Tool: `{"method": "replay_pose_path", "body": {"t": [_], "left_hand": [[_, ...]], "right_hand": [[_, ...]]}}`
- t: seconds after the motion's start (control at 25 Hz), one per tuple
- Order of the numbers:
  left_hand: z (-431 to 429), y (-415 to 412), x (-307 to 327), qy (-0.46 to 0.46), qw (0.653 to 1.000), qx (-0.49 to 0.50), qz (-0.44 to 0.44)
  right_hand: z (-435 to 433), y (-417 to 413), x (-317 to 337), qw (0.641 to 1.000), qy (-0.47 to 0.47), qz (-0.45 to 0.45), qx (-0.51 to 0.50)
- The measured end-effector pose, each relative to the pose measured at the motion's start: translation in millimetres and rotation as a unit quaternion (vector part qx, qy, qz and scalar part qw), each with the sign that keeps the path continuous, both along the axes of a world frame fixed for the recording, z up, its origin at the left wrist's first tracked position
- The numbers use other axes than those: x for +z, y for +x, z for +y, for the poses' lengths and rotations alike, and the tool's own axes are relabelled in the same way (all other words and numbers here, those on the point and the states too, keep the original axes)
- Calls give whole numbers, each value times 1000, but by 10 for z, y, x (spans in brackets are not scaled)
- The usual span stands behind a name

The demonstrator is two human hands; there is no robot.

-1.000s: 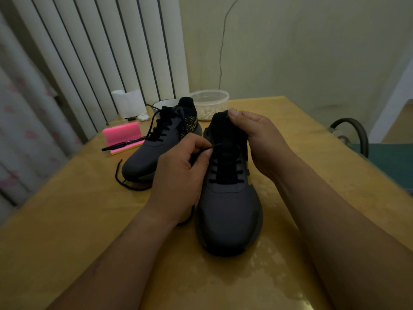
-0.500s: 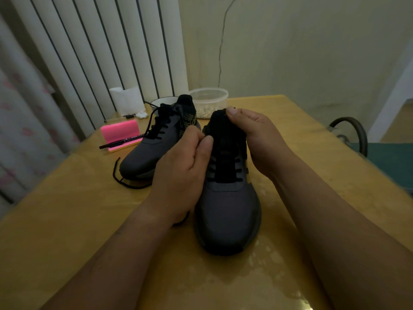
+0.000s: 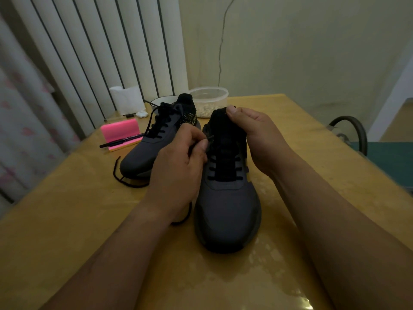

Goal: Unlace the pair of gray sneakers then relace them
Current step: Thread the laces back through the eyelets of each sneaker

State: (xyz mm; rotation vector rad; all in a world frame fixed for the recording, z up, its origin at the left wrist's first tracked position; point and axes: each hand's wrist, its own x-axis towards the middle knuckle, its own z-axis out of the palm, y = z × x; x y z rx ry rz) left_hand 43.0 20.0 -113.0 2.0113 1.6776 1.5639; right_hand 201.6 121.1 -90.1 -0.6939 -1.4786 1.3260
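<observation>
Tabletop: glossy yellow wood, glare patches by the near edge.
Near sneaker: gray, mid-table, toe toward the near edge.
Left hand: thumb and forefinger pinch the black lace tip at the upper eyelets.
Right hand: fingers curled, gripping the near sneaker by its tongue.
Second sneaker: just left, farther back; loose lace trails on the wood.
Pink pad with pen: toward the far left corner.
Clear tub, bowl: far edge.
Beyond: white slats, cracked wall, chair off the right edge.
</observation>
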Motion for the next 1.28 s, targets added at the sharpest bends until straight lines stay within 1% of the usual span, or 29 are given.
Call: {"method": "replay_pose_path", "body": {"t": [0.16, 0.36, 0.48, 0.6, 0.8, 0.92, 1.04, 1.2, 1.28], "left_hand": [[30, -9, 1, 49, 996, 26, 73], [47, -15, 16, 60, 988, 31, 136], [55, -30, 33, 55, 986, 34, 155], [59, -37, 32, 53, 988, 28, 145], [102, 10, 55, 35, 997, -11, 65], [101, 49, 49, 26, 998, -6, 53], [61, 69, 44, 7, 1000, 1, 11], [29, 88, 37, 10, 999, 19, 32], [11, 88, 25, 6, 999, 19, 28]], "right_hand": [[-5, 3, 5, 1000, -2, 5, -1], [-13, 2, 8, 1000, -7, 9, 6], [-14, 10, 9, 1000, -10, 15, 9], [-12, 6, 8, 1000, -8, 17, 7], [6, 4, 5, 1000, -3, 9, 10], [8, 5, 1, 1000, -2, 5, 7], [15, -2, 0, 1000, 3, -2, 2], [12, -4, -1, 1000, 3, -4, 1], [7, -4, -5, 1000, 3, -3, -1]]}}
